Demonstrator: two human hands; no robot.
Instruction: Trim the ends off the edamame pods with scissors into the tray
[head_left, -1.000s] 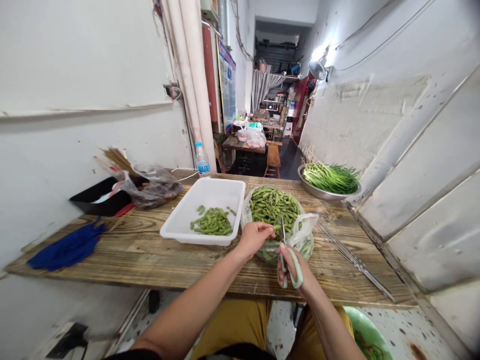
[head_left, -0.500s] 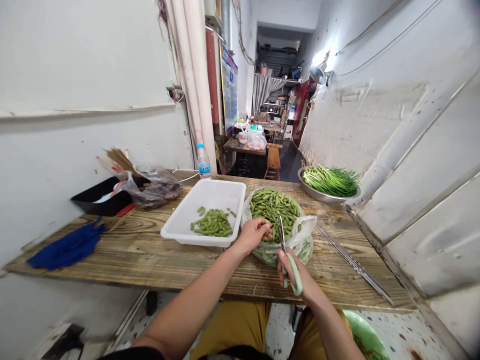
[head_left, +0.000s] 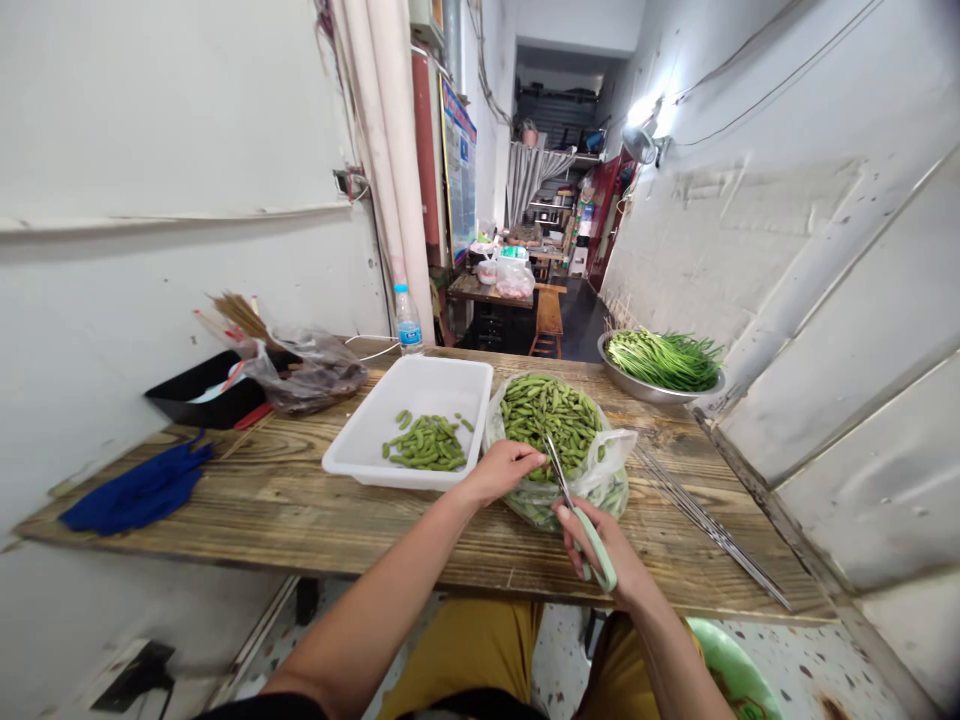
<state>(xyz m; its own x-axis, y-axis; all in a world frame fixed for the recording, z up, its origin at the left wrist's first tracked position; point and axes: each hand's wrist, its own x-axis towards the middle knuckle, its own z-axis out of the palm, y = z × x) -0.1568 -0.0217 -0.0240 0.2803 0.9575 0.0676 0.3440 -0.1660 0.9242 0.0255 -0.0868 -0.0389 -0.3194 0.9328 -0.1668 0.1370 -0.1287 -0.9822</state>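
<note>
My right hand [head_left: 596, 540] is wrapped round a pair of scissors [head_left: 598, 548] with pale green handles. Their blades point up and away, over a clear plastic bag [head_left: 616, 455] full of green edamame pods [head_left: 551, 405]. At the blades, my left hand [head_left: 510, 470] is closed in a pinch on an edamame pod, mostly hidden by the fingertips. Left of the bag stands a white plastic tray [head_left: 352, 440], where a smaller heap of pods [head_left: 429, 445] lies toward the near right side.
Metal skewers [head_left: 716, 530] lie to the right, below a steel bowl of green stalks [head_left: 664, 360]. A water bottle [head_left: 408, 325] stands behind the tray. At left are a black box [head_left: 202, 395], a plastic bag [head_left: 311, 370] and a blue glove [head_left: 139, 490].
My left fingertips have moved slightly right, up to the scissors. The scissor blades have closed together and tilted left, and the handles have come together.
</note>
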